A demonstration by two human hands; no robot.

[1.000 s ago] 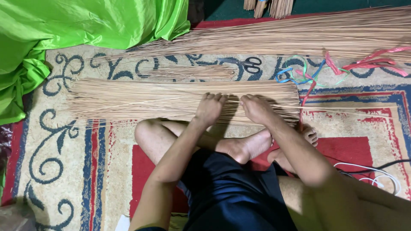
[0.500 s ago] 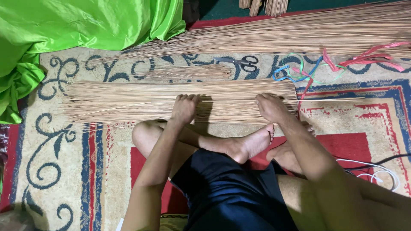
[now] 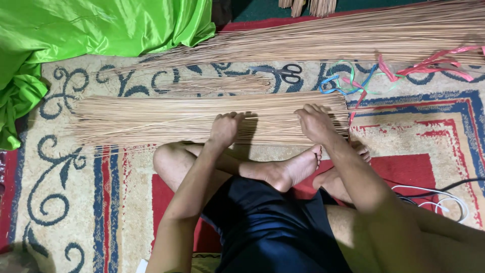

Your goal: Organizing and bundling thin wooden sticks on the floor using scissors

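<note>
A flat layer of thin tan sticks [image 3: 166,117] lies crosswise on the patterned carpet in front of my crossed legs. My left hand [image 3: 225,127] rests palm down on the middle of the layer, fingers spread over the sticks. My right hand [image 3: 316,123] presses flat on the layer's right end. Neither hand grips anything. A smaller thin bunch of sticks [image 3: 222,84] lies just beyond the layer.
A long pile of the same sticks [image 3: 353,38] runs along the far side. Scissors [image 3: 283,73] and coloured ribbons [image 3: 364,81] lie between the piles. Green cloth [image 3: 76,30] fills the upper left. White cable [image 3: 444,199] lies at my right knee.
Both hands were close together on the sticks; they have slid apart, the left one leftward and the right one toward the right end of the layer.
</note>
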